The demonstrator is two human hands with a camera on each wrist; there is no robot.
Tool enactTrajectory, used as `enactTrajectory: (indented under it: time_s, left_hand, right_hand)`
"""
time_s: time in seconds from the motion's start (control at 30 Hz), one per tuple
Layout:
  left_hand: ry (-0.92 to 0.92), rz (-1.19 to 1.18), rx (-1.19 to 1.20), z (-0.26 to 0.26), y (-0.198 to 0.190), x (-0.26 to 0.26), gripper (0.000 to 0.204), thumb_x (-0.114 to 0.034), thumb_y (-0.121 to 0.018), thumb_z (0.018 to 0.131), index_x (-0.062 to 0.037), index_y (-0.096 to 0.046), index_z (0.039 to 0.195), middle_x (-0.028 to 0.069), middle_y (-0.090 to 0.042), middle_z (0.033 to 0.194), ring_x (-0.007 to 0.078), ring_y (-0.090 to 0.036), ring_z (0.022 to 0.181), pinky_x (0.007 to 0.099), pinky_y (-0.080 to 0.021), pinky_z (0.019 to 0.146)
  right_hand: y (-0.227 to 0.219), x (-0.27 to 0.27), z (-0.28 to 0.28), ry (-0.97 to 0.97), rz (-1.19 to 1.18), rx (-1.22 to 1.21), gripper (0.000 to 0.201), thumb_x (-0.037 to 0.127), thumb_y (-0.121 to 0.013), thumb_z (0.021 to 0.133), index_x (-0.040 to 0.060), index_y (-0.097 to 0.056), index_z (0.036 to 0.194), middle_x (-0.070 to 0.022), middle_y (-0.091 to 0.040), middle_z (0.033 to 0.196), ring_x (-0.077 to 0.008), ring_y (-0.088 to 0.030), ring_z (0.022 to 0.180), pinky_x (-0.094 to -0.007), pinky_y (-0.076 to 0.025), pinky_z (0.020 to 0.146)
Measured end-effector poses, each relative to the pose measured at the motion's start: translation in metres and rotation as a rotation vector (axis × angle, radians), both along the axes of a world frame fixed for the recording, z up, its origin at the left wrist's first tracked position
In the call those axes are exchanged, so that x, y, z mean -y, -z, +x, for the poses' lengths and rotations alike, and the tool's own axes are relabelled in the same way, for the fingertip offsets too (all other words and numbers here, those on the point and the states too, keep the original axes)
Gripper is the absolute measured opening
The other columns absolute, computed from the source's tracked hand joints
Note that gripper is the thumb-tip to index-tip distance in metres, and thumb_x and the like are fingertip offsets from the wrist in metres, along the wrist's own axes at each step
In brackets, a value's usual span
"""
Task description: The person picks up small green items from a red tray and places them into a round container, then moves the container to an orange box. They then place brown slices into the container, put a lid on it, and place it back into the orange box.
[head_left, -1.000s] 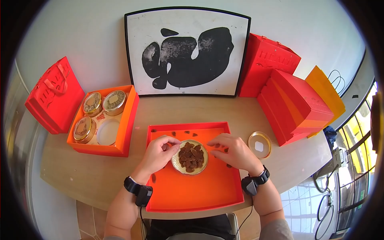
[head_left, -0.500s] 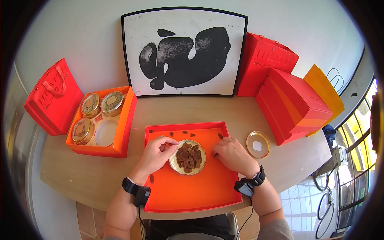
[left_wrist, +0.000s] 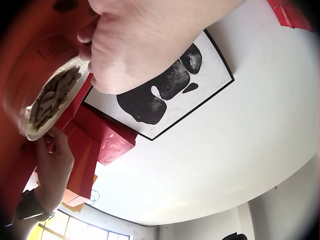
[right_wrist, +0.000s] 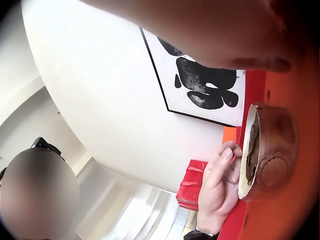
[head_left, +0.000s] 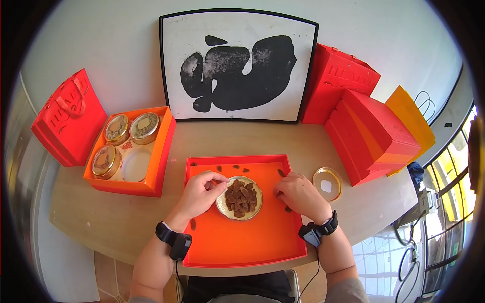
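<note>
A round clear jar [right_wrist: 280,150] with a pale rim stands in the orange tray [head_left: 242,247], filled with brown dried pieces [head_left: 241,199]. At the jar's left rim is my left hand [head_left: 202,194], its fingers loosely bent and the thumb and index fingertips right beside the edge. My right hand [head_left: 302,194] is over the tray's right side, fingers bent down and close together. Whether they pinch a piece I cannot tell. Near that hand lie a dark dried piece [head_left: 281,172] and another dried piece [head_left: 288,208].
Several dark pieces lie along the tray's back and left sides. A gold-rimmed lid [head_left: 327,184] rests to the right. An open orange box [head_left: 164,146] with three jars stands left. Red bags, a red box [head_left: 374,136] and a framed picture [head_left: 237,113] stand behind.
My right hand has drawn down and in over the pieces at the tray's right side, then shifted slightly right. The left hand stays at the jar's rim.
</note>
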State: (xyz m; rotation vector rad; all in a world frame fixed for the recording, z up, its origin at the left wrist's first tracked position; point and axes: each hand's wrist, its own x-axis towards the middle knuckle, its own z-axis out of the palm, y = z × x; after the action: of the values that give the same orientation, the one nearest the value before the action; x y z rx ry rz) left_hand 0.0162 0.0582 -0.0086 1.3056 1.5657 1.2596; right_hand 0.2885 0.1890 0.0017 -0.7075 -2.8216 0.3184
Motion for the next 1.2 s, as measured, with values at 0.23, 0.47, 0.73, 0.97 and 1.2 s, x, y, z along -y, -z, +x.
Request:
enactTrajectory:
  time_s: [0.23,0.47,0.73,0.97,1.2]
  left_hand:
    - [0.007,-0.017,-0.006,-0.002,0.001,-0.001,0.017,-0.012,-0.069,0.098,0.0008,-0.073,0.109,-0.0007,-0.069,0.083,0.0032,-0.058,0.069,0.022,-0.046,0.06]
    - [0.008,-0.055,0.006,-0.003,-0.001,0.0,0.017,-0.011,-0.069,0.097,0.0011,-0.073,0.109,0.0001,-0.07,0.088,0.0037,-0.058,0.072,0.0228,-0.048,0.064]
    - [0.014,-0.045,0.008,-0.004,0.002,-0.001,0.017,-0.011,-0.069,0.097,0.001,-0.073,0.109,-0.0003,-0.07,0.088,0.0035,-0.058,0.071,0.0228,-0.048,0.064]
    - [0.013,-0.017,-0.008,-0.005,0.008,-0.002,0.016,-0.011,-0.07,0.097,0.0006,-0.074,0.108,-0.0002,-0.07,0.087,0.0034,-0.058,0.071,0.0227,-0.047,0.063]
    - [0.019,-0.072,0.003,-0.003,-0.001,-0.001,0.016,-0.011,-0.07,0.097,0.0004,-0.074,0.107,0.0001,-0.07,0.087,0.0032,-0.058,0.07,0.0231,-0.047,0.062]
  right_hand:
    - [-0.004,-0.001,-0.002,-0.004,0.011,-0.035,0.005,0.004,-0.069,0.082,0.0059,-0.069,0.086,-0.0085,-0.069,0.085,-0.0309,-0.064,0.093,-0.042,-0.051,0.087]
    - [-0.008,-0.002,0.002,0.008,0.055,-0.084,0.006,0.005,-0.07,0.081,0.0066,-0.071,0.088,-0.007,-0.07,0.087,-0.0297,-0.063,0.095,-0.0421,-0.051,0.088]
    - [-0.006,0.002,0.003,0.013,0.003,0.063,0.007,0.006,-0.07,0.081,0.0074,-0.073,0.087,-0.0057,-0.069,0.09,-0.0282,-0.062,0.102,-0.0407,-0.05,0.093]
    - [0.0,0.002,0.007,-0.046,0.071,0.028,0.009,0.004,-0.07,0.082,0.0075,-0.071,0.09,-0.0085,-0.069,0.09,-0.0301,-0.062,0.099,-0.0413,-0.05,0.089]
    - [-0.033,0.018,-0.016,0.039,-0.444,-0.418,0.016,0.003,-0.071,0.082,0.0058,-0.073,0.097,-0.0074,-0.071,0.095,-0.0313,-0.063,0.088,-0.0421,-0.054,0.081]
